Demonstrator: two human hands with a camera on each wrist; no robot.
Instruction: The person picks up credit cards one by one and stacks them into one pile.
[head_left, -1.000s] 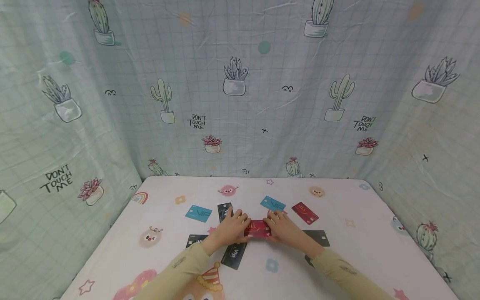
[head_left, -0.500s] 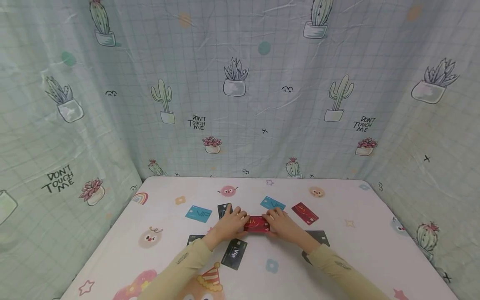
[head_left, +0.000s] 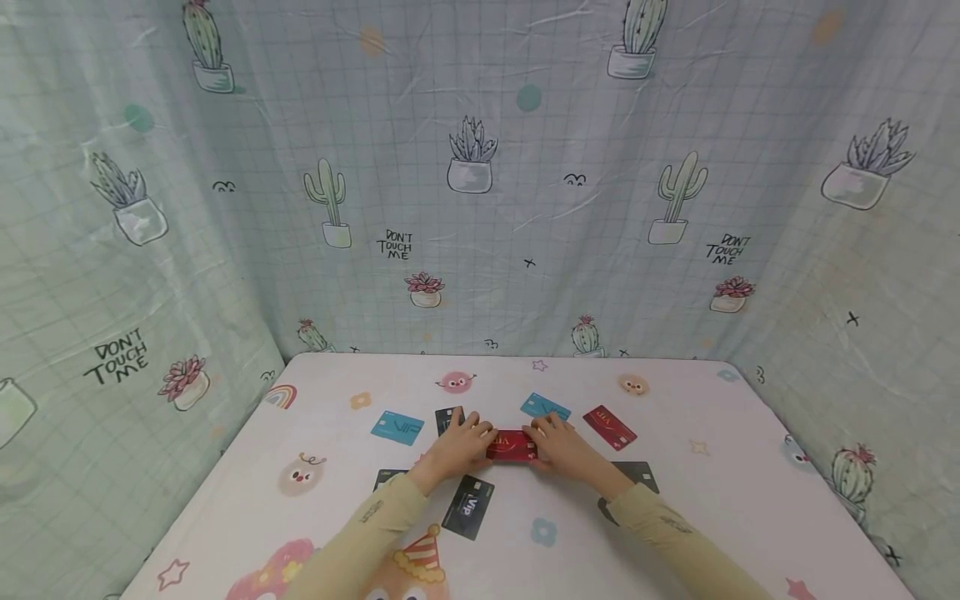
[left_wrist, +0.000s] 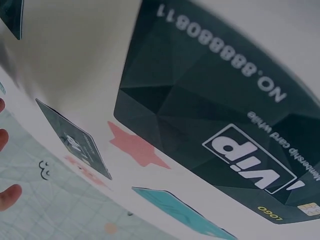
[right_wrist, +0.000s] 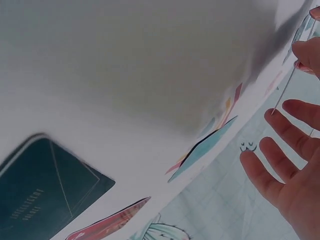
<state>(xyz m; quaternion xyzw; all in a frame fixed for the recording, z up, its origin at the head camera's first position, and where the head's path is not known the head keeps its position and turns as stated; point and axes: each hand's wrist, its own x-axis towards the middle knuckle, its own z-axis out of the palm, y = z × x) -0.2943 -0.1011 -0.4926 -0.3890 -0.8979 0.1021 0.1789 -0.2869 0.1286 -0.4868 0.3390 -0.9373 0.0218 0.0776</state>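
Note:
Both hands hold a red VIP card (head_left: 512, 446) between them, pinching it at opposite short ends. The left hand (head_left: 456, 447) has its end; the right hand (head_left: 564, 448) has the other. In the right wrist view, the card (right_wrist: 286, 89) appears as a thin edge between thumb and fingertips, raised off the tabletop, while other fingers of the right hand (right_wrist: 287, 172) spread apart. Only several fingertips of the left hand (left_wrist: 6, 165) enter the left wrist view. A black VIP card (head_left: 468, 507) lies on the table just below the left hand.
Around the hands lie a blue card (head_left: 397, 427), another blue card (head_left: 543, 405), a second red card (head_left: 611, 427) and several black cards, some partly covered by hands or sleeves. A patterned curtain (head_left: 495, 250) rises behind the white printed table (head_left: 315, 542).
Both hands have moved slightly away from the person with the red card between them. More of the black card below the left hand now shows. The loose cards stay put.

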